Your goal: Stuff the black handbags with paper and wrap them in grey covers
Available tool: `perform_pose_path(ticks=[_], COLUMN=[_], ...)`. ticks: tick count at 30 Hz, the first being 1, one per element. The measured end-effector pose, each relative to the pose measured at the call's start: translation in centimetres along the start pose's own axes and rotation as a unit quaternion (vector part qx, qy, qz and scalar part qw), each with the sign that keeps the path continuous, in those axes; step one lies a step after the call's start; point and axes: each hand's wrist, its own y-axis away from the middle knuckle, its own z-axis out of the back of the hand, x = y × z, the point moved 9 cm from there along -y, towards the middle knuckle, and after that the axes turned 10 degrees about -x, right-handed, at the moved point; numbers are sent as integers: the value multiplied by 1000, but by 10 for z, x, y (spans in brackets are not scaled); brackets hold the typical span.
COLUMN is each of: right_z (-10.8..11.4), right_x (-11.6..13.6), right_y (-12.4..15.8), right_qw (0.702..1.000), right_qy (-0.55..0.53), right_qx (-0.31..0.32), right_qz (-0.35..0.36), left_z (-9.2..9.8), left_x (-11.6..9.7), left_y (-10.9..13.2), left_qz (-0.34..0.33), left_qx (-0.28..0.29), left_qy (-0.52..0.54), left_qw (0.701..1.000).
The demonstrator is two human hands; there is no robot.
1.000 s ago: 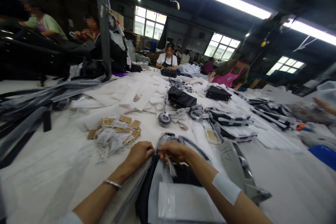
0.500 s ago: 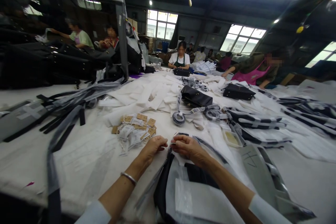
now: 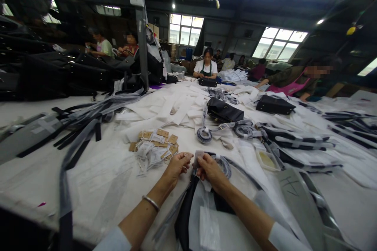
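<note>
Close together at the top of a wrapped black bag are both of my hands. My left hand is pinched on something too small to make out, perhaps thin cord. My right hand grips a small pale tag between thumb and fingers. Just beyond the right hand lies a coiled wrapped strap. To the left of my hands sits a pile of brown tags with white strings and small packets.
A black bag and a coiled strap lie ahead. Wrapped straps spread at the left. An open plastic box and a grey panel are at the right. People work across the table.
The view has shifted slightly, so the scene sits further right. My right hand has turned and its fingers have curled in; a pale tag now shows upright at its fingertips.
</note>
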Motion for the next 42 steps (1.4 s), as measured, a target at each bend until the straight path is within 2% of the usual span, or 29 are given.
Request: perform_pose_path(ticks=[5,9,13,16,18,20,23,25,28,30,32,35,37,40,42], right_z=[-1,-2,-1,3,3,0,-5,-4,8,17,21,20,20,37,62], right_x=[4,15,15,9,6,5,8,13,25,34,38,39,45,67,76], right_y=[-1,-5,-10,-10,-8,-7,-6,-5,0,7,15,25,29,43,66], right_qw=[994,984,977,980,983,986,987,982,965,947,927,907,900,903,926], right_qy=[101,173,210,199,180,163,158,176,231,274,310,342,351,346,312], right_qx=[37,42,14,-8,-7,3,18,23,10,6,20,48,49,4,-33], right_qz=[1,31,33,20,17,22,41,62,121,170,209,242,253,255,209], left_z=[6,2,-7,-9,-7,1,9,4,1,6,16,32,36,29,22], left_x=[0,-9,-25,-33,-34,-29,-18,-14,-12,-13,-18,-35,-48,-59,-57], left_y=[-10,-8,15,40,50,47,32,23,15,13,11,17,26,46,60], left_qz=[-21,-67,-158,-225,-253,-227,-133,-97,-67,-69,-91,-161,-212,-251,-244], left_qx=[-14,4,44,74,74,41,2,21,45,34,-1,-77,-95,-33,41], left_qy=[-25,-86,-166,-215,-247,-255,-227,-220,-213,-210,-212,-227,-240,-263,-279], left_qw=[999,994,972,947,932,939,965,970,974,975,973,957,942,931,928])
